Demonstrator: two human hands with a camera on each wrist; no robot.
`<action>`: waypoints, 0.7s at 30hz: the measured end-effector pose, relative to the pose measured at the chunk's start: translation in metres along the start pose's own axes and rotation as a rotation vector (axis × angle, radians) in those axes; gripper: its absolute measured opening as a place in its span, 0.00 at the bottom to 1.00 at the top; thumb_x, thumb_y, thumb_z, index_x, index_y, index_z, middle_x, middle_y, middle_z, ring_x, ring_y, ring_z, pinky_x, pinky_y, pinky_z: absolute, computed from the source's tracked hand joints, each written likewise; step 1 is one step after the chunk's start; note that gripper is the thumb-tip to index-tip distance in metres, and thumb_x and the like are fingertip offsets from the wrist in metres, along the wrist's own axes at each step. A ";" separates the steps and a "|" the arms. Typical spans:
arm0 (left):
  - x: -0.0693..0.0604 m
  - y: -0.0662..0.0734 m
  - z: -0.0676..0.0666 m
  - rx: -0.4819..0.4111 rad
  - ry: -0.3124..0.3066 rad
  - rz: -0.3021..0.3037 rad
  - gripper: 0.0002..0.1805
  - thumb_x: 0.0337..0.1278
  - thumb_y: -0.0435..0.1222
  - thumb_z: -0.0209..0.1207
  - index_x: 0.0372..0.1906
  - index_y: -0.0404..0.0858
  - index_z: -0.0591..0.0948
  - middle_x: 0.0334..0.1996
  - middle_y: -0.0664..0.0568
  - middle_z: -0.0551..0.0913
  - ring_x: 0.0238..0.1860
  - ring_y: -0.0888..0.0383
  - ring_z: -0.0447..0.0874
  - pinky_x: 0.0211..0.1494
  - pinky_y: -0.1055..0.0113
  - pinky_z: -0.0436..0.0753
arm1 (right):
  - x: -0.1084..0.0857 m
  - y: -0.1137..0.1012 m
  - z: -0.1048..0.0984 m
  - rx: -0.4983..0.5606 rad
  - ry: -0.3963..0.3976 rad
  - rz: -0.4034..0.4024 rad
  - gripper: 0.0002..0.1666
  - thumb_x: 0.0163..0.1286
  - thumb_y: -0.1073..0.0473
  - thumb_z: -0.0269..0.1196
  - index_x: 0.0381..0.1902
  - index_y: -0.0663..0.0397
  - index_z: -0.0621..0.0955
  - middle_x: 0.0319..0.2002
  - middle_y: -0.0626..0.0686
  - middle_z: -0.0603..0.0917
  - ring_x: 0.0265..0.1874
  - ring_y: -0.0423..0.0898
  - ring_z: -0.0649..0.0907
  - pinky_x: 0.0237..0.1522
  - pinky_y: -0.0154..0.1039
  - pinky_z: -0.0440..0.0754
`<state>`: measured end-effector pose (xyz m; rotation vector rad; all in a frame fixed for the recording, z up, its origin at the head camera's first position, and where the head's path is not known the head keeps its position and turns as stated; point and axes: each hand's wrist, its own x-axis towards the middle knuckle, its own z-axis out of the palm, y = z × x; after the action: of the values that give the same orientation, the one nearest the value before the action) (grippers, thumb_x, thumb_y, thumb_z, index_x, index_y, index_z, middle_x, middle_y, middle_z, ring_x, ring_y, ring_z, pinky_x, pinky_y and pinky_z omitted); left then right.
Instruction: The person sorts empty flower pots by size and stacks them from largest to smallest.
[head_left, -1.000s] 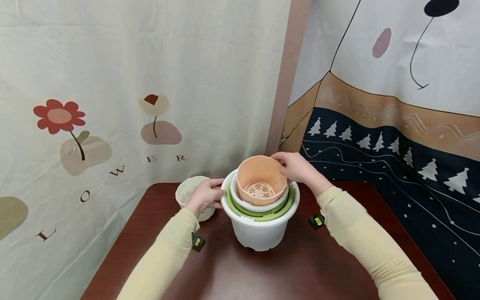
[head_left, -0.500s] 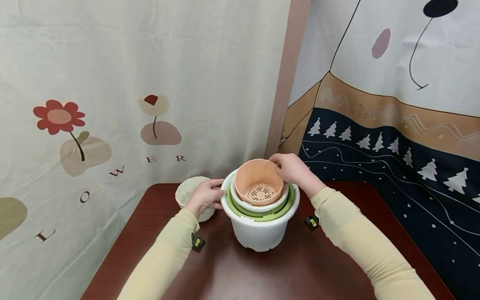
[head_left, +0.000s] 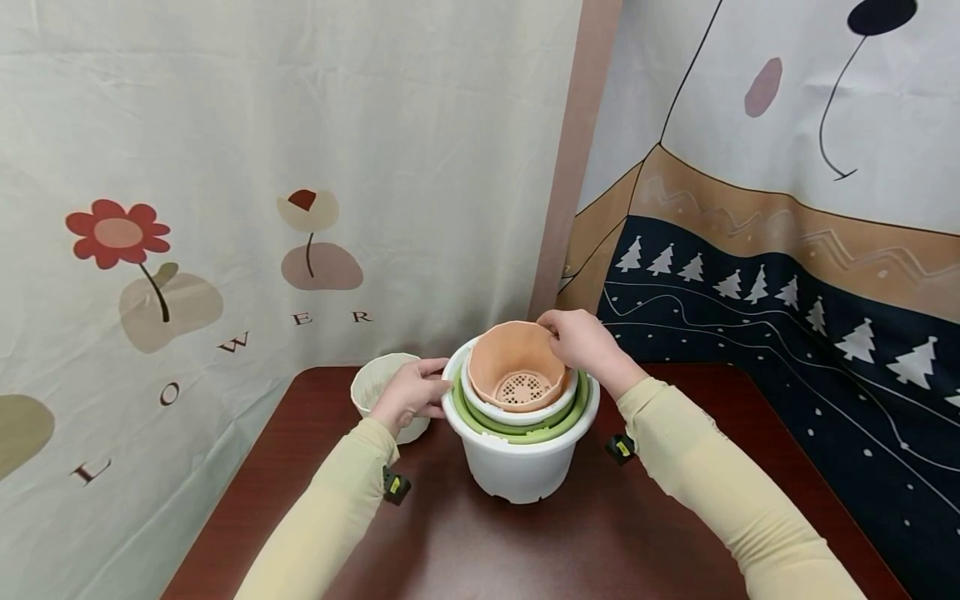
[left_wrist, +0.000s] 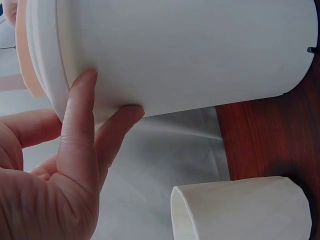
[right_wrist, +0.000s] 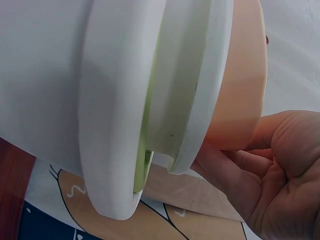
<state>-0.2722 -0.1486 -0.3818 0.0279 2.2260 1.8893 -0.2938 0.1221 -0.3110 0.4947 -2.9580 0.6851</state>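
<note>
A large white flowerpot (head_left: 517, 467) stands upright on the table with a green pot (head_left: 551, 429) and a smaller white pot (head_left: 517, 417) nested in it. In the innermost place sits an orange flowerpot (head_left: 517, 350) with a perforated bottom, its rim rising above the others. My right hand (head_left: 583, 342) pinches the orange pot's rim at the far right, thumb inside and fingers outside. On the other side, my left hand (head_left: 412, 392) holds the large white pot's rim; in the left wrist view its fingers (left_wrist: 82, 115) lie against the outer wall, just under the rim.
Behind my left hand a cream faceted pot (head_left: 375, 377) stands on the dark red table (head_left: 480, 554). Printed curtains (head_left: 420, 167) hang close behind the table's back edge and along its right side.
My right hand has moved slightly left and down with the orange pot, which now sits lower and deeper in the stack. The left hand stays at the white pot's rim.
</note>
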 end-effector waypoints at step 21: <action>0.001 0.002 0.001 0.013 0.022 -0.013 0.28 0.65 0.24 0.54 0.70 0.28 0.68 0.55 0.32 0.78 0.36 0.54 0.84 0.34 0.58 0.88 | -0.012 0.018 -0.011 0.101 0.037 -0.028 0.19 0.72 0.61 0.59 0.59 0.55 0.81 0.46 0.56 0.86 0.47 0.53 0.82 0.51 0.50 0.83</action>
<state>-0.2731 -0.1473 -0.3801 -0.0053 2.2474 1.8767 -0.2880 0.1456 -0.3107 0.5238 -2.8870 0.8350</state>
